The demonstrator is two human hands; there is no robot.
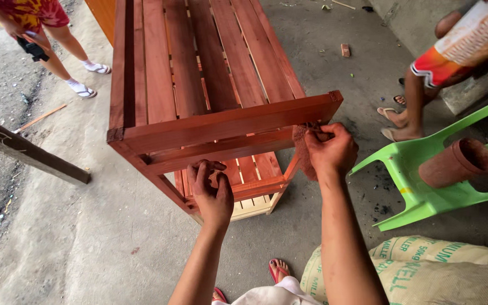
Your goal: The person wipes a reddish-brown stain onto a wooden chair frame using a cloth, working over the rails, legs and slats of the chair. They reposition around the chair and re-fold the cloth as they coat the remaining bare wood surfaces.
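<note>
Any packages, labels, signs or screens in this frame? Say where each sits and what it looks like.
Woven tan sack with green printed lettering: lying on the concrete floor at bottom right, beside the person's right forearm, below the green plastic chair; bulky, creased.
No signs, screens or separate labels visible.

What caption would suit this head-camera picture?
Right hand rubs a reddish stained rag on a red-brown slatted wooden frame; left hand steadies it.

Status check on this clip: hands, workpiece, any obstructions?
Right hand presses stained rag to top rail. Left hand braces lower rail of red-brown slatted frame. Green plastic chair close right.
</note>
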